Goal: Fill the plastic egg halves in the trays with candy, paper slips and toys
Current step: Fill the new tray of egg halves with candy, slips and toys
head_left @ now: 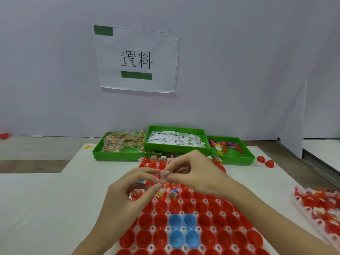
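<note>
A: How are the hands posed?

B: Both meet over the middle of the egg tray (200,248). The left hand (127,196) comes in from 7 o'clock, thumb and forefinger curled toward each other; the right hand (198,173) reaches in from 4 o'clock. The fingers of both pinch one small clear candy packet (164,175) between them, just above the red egg halves (202,220).

A: Where do the fillings sit?

B: At 12 o'clock, three green bins on the white counter (55,208): the candy bin (117,151) at the left, the paper slips bin (176,138) resting on the other two, the toy bin (233,153) at the right. Some far cups of the tray already hold packets. Four blue egg halves (184,229) sit among the red, near 6 o'clock. A second filled tray (320,208) lies at 3 o'clock, and two loose red halves (265,161) at 2 o'clock.

A: Any writing?

B: A paper sign (137,59) on the white wall reads "置料", with green tape.
</note>
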Demonstrator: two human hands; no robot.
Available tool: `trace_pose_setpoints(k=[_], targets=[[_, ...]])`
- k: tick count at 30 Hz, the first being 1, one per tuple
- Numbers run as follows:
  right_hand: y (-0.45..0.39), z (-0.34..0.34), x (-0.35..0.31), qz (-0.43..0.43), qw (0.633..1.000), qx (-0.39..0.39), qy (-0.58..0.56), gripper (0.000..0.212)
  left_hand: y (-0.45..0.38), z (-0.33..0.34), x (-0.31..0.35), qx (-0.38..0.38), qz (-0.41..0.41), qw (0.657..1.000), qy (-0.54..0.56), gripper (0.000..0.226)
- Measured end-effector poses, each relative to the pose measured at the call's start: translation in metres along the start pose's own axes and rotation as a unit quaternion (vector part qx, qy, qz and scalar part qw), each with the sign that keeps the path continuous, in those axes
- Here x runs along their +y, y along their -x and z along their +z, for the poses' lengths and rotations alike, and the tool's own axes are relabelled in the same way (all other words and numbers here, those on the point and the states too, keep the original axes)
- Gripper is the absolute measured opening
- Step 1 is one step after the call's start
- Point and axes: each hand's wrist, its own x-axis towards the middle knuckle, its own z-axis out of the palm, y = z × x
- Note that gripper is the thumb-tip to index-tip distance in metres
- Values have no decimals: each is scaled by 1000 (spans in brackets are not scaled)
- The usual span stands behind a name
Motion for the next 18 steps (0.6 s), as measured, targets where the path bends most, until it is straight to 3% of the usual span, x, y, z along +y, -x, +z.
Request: trace_pose_setpoints(k=[6, 13, 18], targets=[[18, 15, -7, -9, 999, 31, -14, 11, 2, 1, 5, -10, 5, 999, 41, 18], [21, -7, -6, 31, 990, -76, -111, 29, 1, 1, 7, 6, -6, 999, 38, 31], [17, -13, 1, 53, 977, -119, -169, 19, 2, 2, 7, 18, 23, 999, -15, 22]])
